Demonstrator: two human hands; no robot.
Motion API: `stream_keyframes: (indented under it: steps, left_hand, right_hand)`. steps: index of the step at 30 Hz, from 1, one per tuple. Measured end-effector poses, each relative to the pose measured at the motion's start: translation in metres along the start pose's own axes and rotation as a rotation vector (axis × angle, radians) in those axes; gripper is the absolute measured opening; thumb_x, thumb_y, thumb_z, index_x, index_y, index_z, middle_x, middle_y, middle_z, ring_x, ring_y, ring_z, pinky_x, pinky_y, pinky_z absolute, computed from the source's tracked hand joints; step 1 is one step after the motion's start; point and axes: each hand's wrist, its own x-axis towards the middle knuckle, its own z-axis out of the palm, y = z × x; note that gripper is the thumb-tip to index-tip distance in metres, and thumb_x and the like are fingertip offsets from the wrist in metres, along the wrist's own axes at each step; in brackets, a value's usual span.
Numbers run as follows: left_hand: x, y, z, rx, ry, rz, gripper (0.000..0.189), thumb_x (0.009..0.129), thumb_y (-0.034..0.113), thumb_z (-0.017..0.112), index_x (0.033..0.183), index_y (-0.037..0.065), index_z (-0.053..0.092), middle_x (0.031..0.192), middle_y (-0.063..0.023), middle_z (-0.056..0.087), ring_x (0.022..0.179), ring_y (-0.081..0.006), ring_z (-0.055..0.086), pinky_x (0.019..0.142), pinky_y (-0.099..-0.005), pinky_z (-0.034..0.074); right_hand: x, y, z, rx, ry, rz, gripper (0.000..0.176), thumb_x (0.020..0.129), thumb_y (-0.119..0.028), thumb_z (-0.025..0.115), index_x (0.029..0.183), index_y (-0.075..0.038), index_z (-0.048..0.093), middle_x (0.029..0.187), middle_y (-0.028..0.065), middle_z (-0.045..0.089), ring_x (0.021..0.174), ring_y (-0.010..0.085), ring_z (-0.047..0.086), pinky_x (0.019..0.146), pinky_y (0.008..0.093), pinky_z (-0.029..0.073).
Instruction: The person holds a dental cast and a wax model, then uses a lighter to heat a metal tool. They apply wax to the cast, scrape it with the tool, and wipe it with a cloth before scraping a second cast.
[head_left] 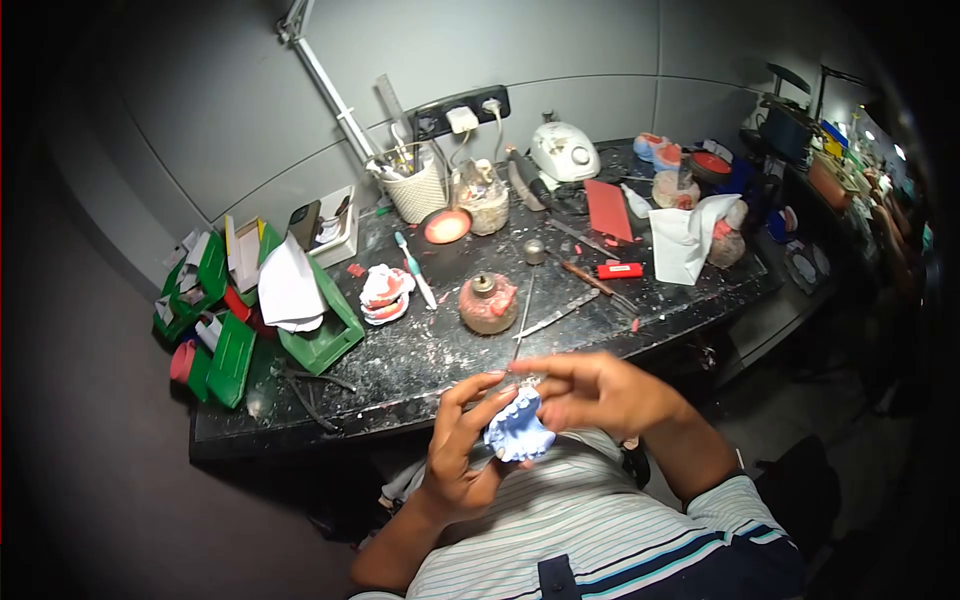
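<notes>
A blue dental cast (520,428) with a row of teeth along its rim is held in my left hand (462,445), just in front of the bench edge. My left fingers wrap around its left side and underside. My right hand (600,395) is at the cast's upper right, slightly blurred, index finger stretched over the top and thumb apart from it. A thin metal rod (525,310) runs down the bench from a small metal cup (535,252); its near end meets my fingertips in this view.
On the black bench (420,350) stand a pink-stained burner (488,304), a toothed model (385,295), a toothbrush (414,270) and a red lighter (620,271). Green boxes (322,345) stand left. Behind are a tool holder (416,190), a white machine (565,152) and a pink wax sheet (608,210).
</notes>
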Motion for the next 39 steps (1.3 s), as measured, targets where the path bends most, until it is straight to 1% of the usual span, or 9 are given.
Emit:
stream_keyframes:
  steps: [3,9,19,20,26,29,33,37,39]
  left_hand:
    - [0.006,-0.001,0.015,-0.014,-0.112,0.005,0.069,0.080,0.002,0.079,0.145,0.002,0.053,0.150,-0.0272,0.044,0.134,-0.0415,0.050,0.110,-0.0449,0.043]
    - [0.007,-0.002,0.020,-0.001,-0.186,-0.054,0.089,0.092,0.032,0.077,0.158,-0.004,0.027,0.160,-0.0295,0.032,0.149,-0.0425,0.034,0.121,-0.0478,0.029]
    - [0.002,-0.003,0.006,-0.027,-0.100,-0.212,0.058,0.094,0.026,0.075,0.143,0.000,0.054,0.153,-0.0256,0.042,0.144,-0.0383,0.043,0.118,-0.0453,0.033]
    - [0.002,-0.004,0.005,-0.012,-0.099,-0.218,0.058,0.094,0.025,0.075,0.142,0.001,0.054,0.153,-0.0255,0.043,0.143,-0.0382,0.044,0.118,-0.0452,0.034]
    - [0.004,-0.011,-0.007,0.091,-0.011,-0.207,0.043,0.091,0.018,0.077,0.129,0.002,0.065,0.147,-0.0229,0.050,0.135,-0.0365,0.052,0.113,-0.0444,0.041]
    - [0.007,-0.016,-0.020,0.176,0.057,-0.188,0.040,0.090,0.017,0.078,0.126,0.002,0.067,0.144,-0.0229,0.053,0.133,-0.0366,0.054,0.111,-0.0446,0.042]
    - [0.014,-0.032,-0.041,0.349,0.172,-0.185,0.035,0.089,0.015,0.077,0.120,0.001,0.069,0.140,-0.0225,0.057,0.129,-0.0373,0.056,0.110,-0.0454,0.043]
    - [0.022,-0.049,-0.055,0.384,0.229,-0.234,0.030,0.090,0.014,0.075,0.116,0.000,0.070,0.134,-0.0214,0.061,0.127,-0.0362,0.058,0.109,-0.0450,0.044]
    - [0.022,-0.062,-0.056,0.406,0.209,-0.210,0.032,0.091,0.016,0.075,0.118,0.000,0.068,0.134,-0.0225,0.059,0.126,-0.0383,0.058,0.108,-0.0456,0.045]
  right_hand:
    - [-0.013,0.009,0.007,-0.061,-0.019,-0.008,0.040,0.097,0.002,0.067,0.135,0.007,0.054,0.120,0.0153,0.069,0.101,0.0152,0.069,0.087,0.0279,0.057]
    - [-0.043,-0.018,-0.047,-0.517,0.596,-0.120,0.018,0.097,0.004,0.062,0.114,0.005,0.067,0.093,0.0100,0.075,0.080,0.0132,0.073,0.072,0.0255,0.060]
    - [-0.112,-0.042,-0.173,-0.914,1.259,-0.019,0.008,0.094,-0.007,0.067,0.092,0.000,0.066,0.067,0.0018,0.066,0.054,0.0077,0.062,0.041,0.0224,0.045]
    - [-0.110,-0.045,-0.165,-0.945,1.321,-0.032,0.019,0.092,-0.007,0.069,0.075,-0.002,0.060,0.057,-0.0002,0.057,0.050,0.0059,0.053,0.043,0.0251,0.040]
    - [-0.111,-0.034,-0.192,-1.165,1.376,-0.040,0.032,0.089,-0.011,0.076,0.066,-0.001,0.056,0.054,0.0016,0.052,0.051,0.0066,0.045,0.050,0.0315,0.034]
    - [-0.104,-0.027,-0.195,-1.234,1.423,-0.110,0.033,0.086,-0.017,0.082,0.069,0.001,0.060,0.055,0.0043,0.055,0.052,0.0082,0.049,0.050,0.0320,0.037]
    - [-0.090,-0.037,-0.163,-1.463,1.546,-0.109,0.037,0.090,-0.028,0.080,0.075,0.002,0.064,0.059,0.0136,0.064,0.055,0.0316,0.062,0.061,0.0429,0.049]
    - [-0.076,-0.055,-0.138,-1.476,1.616,-0.056,0.031,0.092,-0.024,0.077,0.084,0.002,0.064,0.069,0.0137,0.065,0.067,0.0326,0.065,0.067,0.0418,0.051]
    - [-0.067,-0.059,-0.139,-1.577,1.445,-0.505,0.023,0.091,-0.018,0.077,0.091,0.001,0.064,0.084,0.0149,0.065,0.078,0.0312,0.066,0.072,0.0410,0.051]
